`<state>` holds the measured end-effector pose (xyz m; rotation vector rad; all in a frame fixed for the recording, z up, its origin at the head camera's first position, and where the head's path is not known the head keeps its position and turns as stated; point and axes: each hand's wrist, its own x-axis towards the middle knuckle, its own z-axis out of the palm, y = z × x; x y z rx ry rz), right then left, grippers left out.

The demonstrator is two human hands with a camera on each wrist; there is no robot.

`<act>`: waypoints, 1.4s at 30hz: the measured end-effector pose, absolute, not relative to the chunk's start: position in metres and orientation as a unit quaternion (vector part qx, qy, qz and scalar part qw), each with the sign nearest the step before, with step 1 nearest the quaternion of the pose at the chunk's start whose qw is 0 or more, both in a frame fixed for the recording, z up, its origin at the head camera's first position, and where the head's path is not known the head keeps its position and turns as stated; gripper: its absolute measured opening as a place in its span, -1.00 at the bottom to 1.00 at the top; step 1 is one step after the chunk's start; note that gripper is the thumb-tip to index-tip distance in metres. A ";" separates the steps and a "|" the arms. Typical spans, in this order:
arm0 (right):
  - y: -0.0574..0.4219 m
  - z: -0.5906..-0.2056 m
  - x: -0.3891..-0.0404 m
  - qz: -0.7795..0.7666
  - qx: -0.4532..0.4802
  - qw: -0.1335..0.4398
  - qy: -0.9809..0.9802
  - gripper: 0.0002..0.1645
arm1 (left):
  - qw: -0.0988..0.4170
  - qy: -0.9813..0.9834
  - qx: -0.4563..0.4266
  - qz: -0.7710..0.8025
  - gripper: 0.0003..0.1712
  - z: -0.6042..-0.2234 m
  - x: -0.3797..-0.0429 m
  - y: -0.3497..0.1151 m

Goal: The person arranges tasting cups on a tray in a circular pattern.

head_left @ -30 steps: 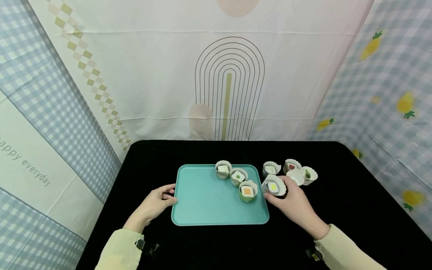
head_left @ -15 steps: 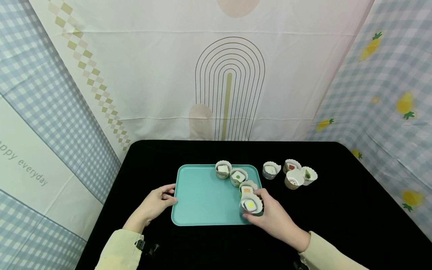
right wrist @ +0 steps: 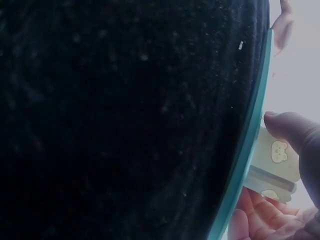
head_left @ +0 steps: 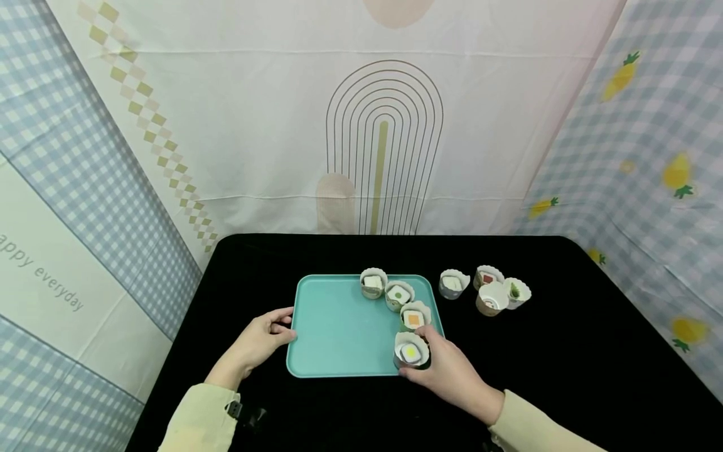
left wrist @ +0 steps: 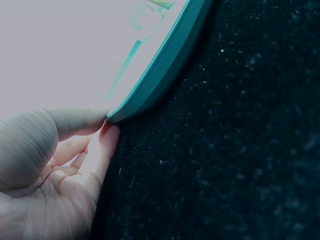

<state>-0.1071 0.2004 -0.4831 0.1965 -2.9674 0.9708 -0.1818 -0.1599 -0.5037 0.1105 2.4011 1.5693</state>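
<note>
A turquoise tray (head_left: 339, 339) lies on the black table. My left hand (head_left: 257, 345) pinches its left edge; in the left wrist view the thumb and a finger meet at the tray rim (left wrist: 155, 72). My right hand (head_left: 454, 376) grips a scalloped paper baking cup (head_left: 403, 339) at the tray's front right corner. Inside that cup sits a white square piece with a yellow mark (head_left: 410, 352). The right wrist view shows bear faces on the cup's wall (right wrist: 267, 150). Just behind it on the tray is a cup with an orange-marked piece (head_left: 415, 319).
Two more filled cups stand farther back on the tray, one with a green-dotted piece (head_left: 398, 295) and one with a plain piece (head_left: 373, 284). Right of the tray are several cups, among them a grey one (head_left: 452, 292) and a brown one (head_left: 490, 306).
My right hand has carried the cup with the yellow-marked piece leftward and toward me, from beside the tray's right edge to its front right corner. The left hand has stayed put.
</note>
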 end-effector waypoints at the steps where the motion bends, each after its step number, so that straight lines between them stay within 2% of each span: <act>1: 0.200 -0.484 -0.107 0.310 0.063 0.005 -0.949 -0.26 | 0.135 0.829 0.038 0.542 -0.36 -0.504 -0.182 -0.160; 8: 0.201 -0.479 -0.105 0.307 0.046 -0.004 -0.951 -0.23 | 0.140 0.827 0.038 0.543 -0.36 -0.503 -0.183 -0.160; 21: 0.204 -0.479 -0.111 0.310 0.035 -0.004 -0.950 -0.40 | 0.143 0.825 0.038 0.546 -0.36 -0.503 -0.183 -0.160; 35: 0.206 -0.479 -0.111 0.315 0.031 -0.013 -0.948 -0.39 | 0.143 0.826 0.036 0.544 -0.36 -0.505 -0.183 -0.161; 42: 0.218 -0.468 -0.108 0.329 0.039 -0.001 -0.943 -0.30 | 0.144 0.825 0.036 0.545 -0.36 -0.505 -0.183 -0.161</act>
